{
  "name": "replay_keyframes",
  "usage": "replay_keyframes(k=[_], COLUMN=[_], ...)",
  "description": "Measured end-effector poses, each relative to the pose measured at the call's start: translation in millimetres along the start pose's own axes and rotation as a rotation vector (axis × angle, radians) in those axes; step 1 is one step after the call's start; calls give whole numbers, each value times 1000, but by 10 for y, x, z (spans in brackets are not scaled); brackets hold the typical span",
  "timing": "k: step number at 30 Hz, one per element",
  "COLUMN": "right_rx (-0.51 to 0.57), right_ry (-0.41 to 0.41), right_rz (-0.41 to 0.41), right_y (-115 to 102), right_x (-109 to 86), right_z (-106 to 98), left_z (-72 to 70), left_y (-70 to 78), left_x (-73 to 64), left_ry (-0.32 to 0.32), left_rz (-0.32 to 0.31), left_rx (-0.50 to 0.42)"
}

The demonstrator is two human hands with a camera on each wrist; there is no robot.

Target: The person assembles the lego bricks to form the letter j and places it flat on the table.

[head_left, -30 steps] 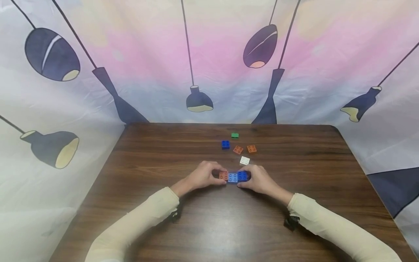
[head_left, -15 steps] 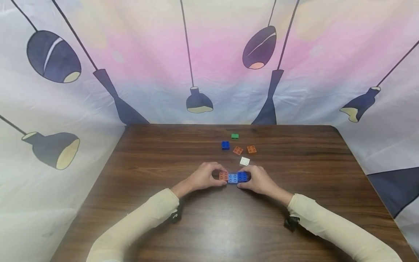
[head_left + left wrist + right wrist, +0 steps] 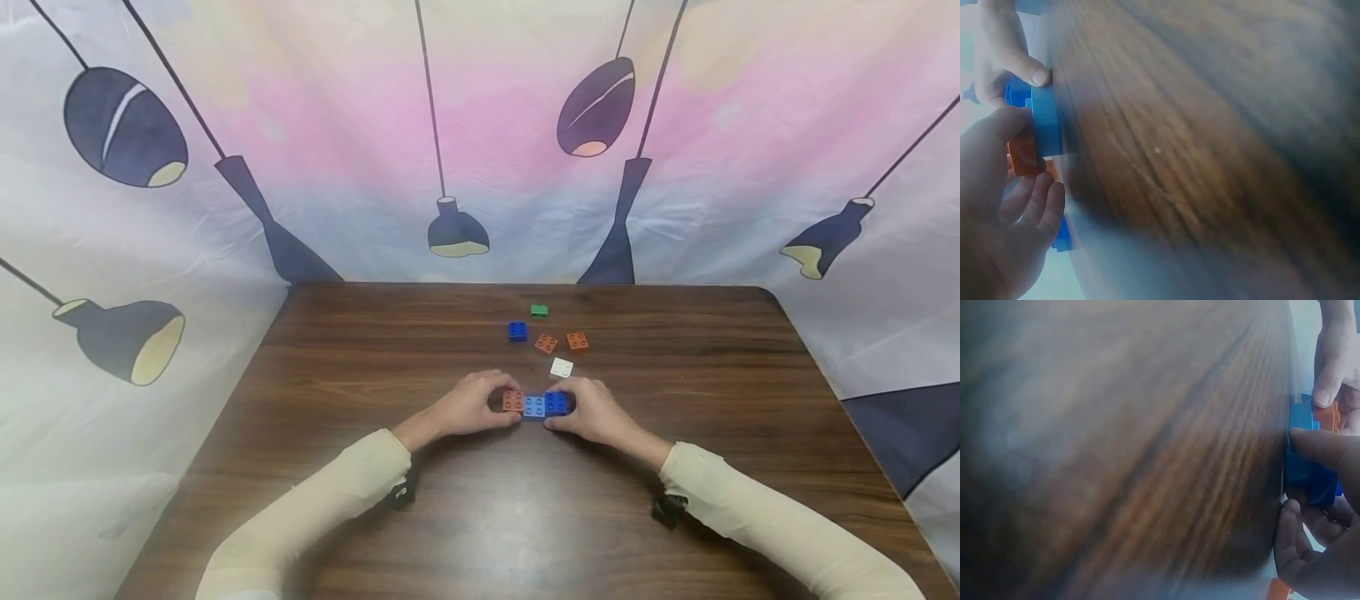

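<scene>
On the table, a light blue toy brick point(image 3: 534, 407) shows its studs between an orange brick point(image 3: 513, 401) on its left and a dark blue brick point(image 3: 556, 403) on its right. Seen from the wrists, the light blue brick point(image 3: 1300, 415) lies lowest, against the tabletop, with the other two higher at its ends. My left hand point(image 3: 480, 402) pinches the orange brick between thumb and fingers. My right hand point(image 3: 596, 410) grips the dark blue brick from the right; in the right wrist view its thumb point(image 3: 1319, 442) presses the light blue brick's side.
Beyond my hands lie loose bricks: a white one point(image 3: 561, 367), two orange ones point(image 3: 546, 342), a dark blue one point(image 3: 517, 332) and a small green one point(image 3: 539, 311). The wooden table point(image 3: 360, 333) ends at a printed cloth backdrop point(image 3: 510, 183).
</scene>
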State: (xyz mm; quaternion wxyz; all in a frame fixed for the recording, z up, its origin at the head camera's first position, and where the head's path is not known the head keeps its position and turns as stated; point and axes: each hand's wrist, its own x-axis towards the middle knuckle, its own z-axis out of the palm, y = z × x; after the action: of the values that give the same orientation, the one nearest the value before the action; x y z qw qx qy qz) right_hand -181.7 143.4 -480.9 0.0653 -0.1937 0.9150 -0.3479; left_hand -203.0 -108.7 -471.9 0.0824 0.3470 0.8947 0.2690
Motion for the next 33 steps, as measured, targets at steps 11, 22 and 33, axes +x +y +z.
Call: replay_keyframes(k=[11, 22, 33], right_rx=[-3, -4, 9], right_ry=[1, -11, 32], right_rz=[5, -26, -35], right_y=[-16, 19, 25], right_x=[-12, -86, -231], right_z=[-9, -34, -191], left_z=[53, 110, 156], left_y=[21, 42, 64], left_x=[33, 80, 139], left_ry=[-23, -30, -18], left_rz=[-22, -16, -12], left_rx=[-3, -4, -12])
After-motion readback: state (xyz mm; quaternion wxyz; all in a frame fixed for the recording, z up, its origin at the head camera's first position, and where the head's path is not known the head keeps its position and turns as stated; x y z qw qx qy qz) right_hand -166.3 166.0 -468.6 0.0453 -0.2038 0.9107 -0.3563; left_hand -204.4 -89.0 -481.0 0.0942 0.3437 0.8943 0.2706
